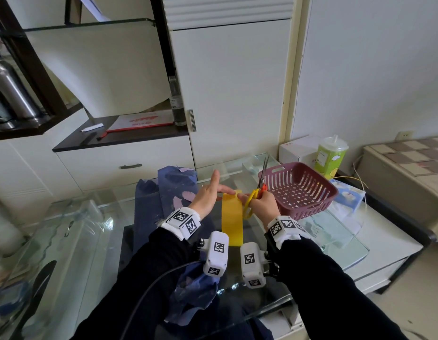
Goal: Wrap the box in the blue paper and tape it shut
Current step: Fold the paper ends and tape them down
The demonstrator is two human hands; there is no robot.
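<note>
A strip of yellow tape point(232, 217) hangs down between my hands above the glass table point(85, 222). My left hand point(208, 195) pinches the strip's top edge, its index finger pointing up. My right hand point(260, 203) grips scissors point(258, 185) with yellow and orange handles, blades pointing up and away, and its fingertips touch the tape's top right corner. Blue wrapping paper point(163, 192) lies crumpled on the table behind my left hand, and more blue paper point(195, 290) shows near my forearms. I cannot make out the box or the tape roll.
A purple slotted basket point(301, 190) sits at the right of the table. Behind it stand a green lidded cup point(332, 157) and a white carton point(299, 149). A light blue tissue pack point(348, 196) lies beside the basket. Cabinets rise behind the table.
</note>
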